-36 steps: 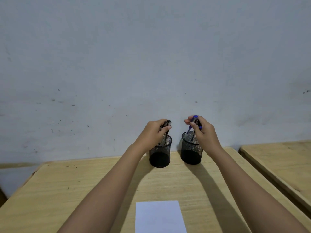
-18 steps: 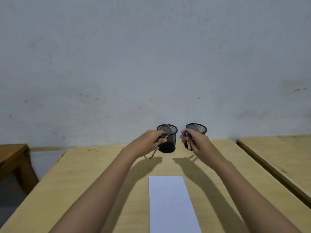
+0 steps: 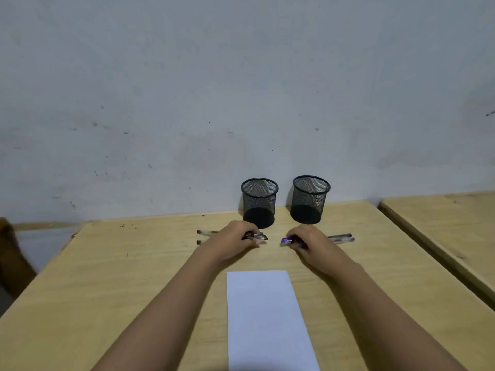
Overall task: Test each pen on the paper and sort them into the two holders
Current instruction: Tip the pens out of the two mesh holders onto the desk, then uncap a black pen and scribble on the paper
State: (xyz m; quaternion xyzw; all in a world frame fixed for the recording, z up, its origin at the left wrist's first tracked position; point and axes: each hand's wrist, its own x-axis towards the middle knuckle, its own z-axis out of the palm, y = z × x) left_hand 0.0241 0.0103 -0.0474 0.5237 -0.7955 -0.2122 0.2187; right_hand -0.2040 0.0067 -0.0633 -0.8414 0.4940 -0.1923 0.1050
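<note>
Left hand (image 3: 232,240) palm-down on desk, fingers curled over a bunch of black-capped pens (image 3: 255,236); caps stick out rt of knuckles, clear barrel ends (image 3: 204,232) poke out to the left. Right hand (image 3: 308,241) likewise closed over purple-capped pens (image 3: 288,240), caps pointing left, barrels (image 3: 341,237) trailing out to the rt. Both bunches lying flat along the wood, hands apart w/ a gap between them. Can't tell how many pens per hand.

Just behind the hands: two black mesh holders, upright, side by side, not touching. Left holder (image 3: 259,203) directly behind left hand, right holder (image 3: 310,200) behind right hand. Nothing seen sticking out of either.

Nearer the camera, between the forearms: white paper (image 3: 267,319), portrait, running off bottom edge; no marks seen on it.

Surface: pale wooden desk (image 3: 128,277), visible grain, a few dark specks near far left corner. Second desk (image 3: 444,223) of same wood just beside on the rt, narrow gap between. Behind: grey-white wall (image 3: 241,89), scuffed, w/ small dark marks. Dark brown furniture edge (image 3: 10,258) at far left, blurred.
</note>
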